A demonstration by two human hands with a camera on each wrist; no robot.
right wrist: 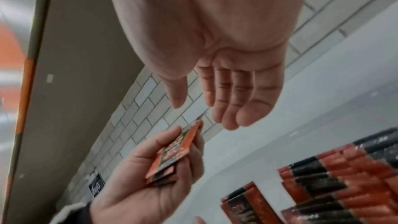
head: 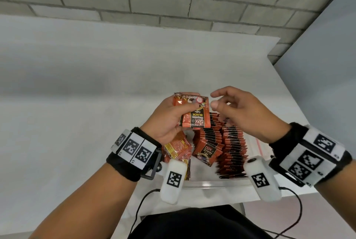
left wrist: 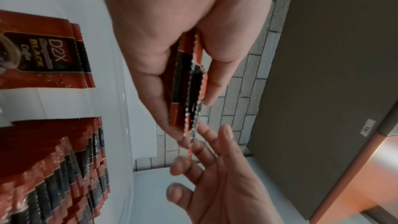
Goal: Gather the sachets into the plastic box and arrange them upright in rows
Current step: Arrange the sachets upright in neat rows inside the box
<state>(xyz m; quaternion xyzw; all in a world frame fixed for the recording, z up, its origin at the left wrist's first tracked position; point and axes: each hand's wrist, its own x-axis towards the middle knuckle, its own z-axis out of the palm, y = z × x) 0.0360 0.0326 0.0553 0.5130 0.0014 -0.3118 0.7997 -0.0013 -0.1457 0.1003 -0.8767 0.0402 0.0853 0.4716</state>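
The left hand (head: pixel 169 119) gripped a small stack of sachets (head: pixel 194 112) between thumb and fingers, raised above the plastic box (head: pixel 212 182). The right hand (head: pixel 244 111) hovered just beside the stack, fingers loosely spread and holding nothing. Below them, rows of sachets (head: pixel 229 148) stood on edge inside the box, with looser yellow-printed sachets (head: pixel 177 148) at its left end. The box sat on the white bench (head: pixel 77 103).

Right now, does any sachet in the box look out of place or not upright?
Yes. At the box's left side, the yellow-printed sachets lie in a loose, tilted pile, unlike the upright rows beside them. The left hand holds a few sachets above the box.
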